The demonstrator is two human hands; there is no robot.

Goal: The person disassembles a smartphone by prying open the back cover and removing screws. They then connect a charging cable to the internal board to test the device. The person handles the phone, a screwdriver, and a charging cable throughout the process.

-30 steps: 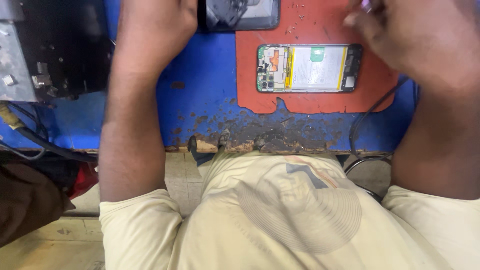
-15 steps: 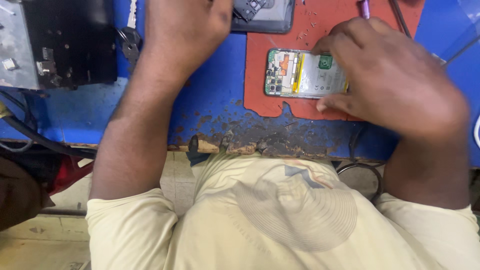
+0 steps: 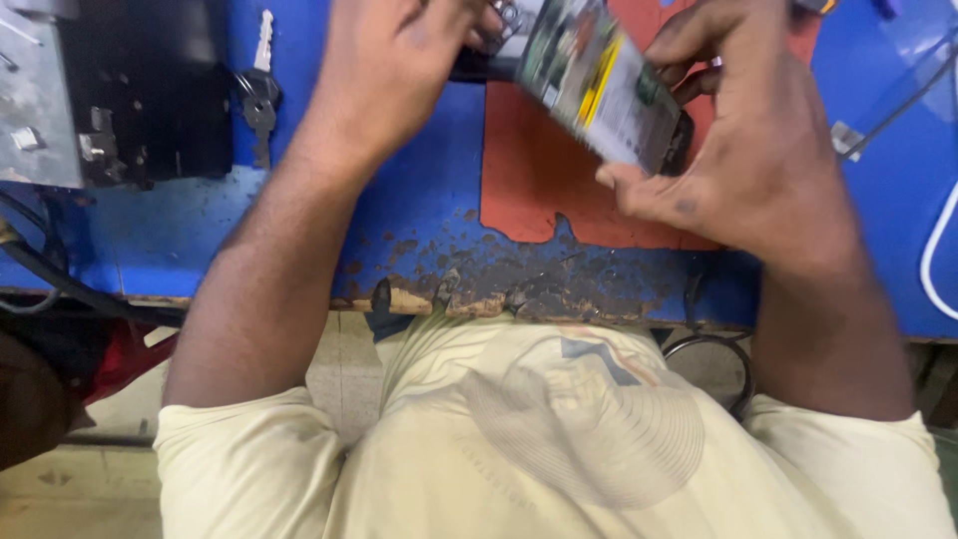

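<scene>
Far left edge of the blue surface (image 3: 150, 235): a black-and-metal box (image 3: 110, 90), with a key (image 3: 261, 90) just beside it. Left hand (image 3: 394, 60) is curled over something dark at the far edge, though its grip is too blurred to tell. An opened phone (image 3: 604, 80), insides showing, sits tilted above the red mat (image 3: 539, 170), pinched in the right hand (image 3: 748, 140). White cable (image 3: 933, 260) at the right edge.
</scene>
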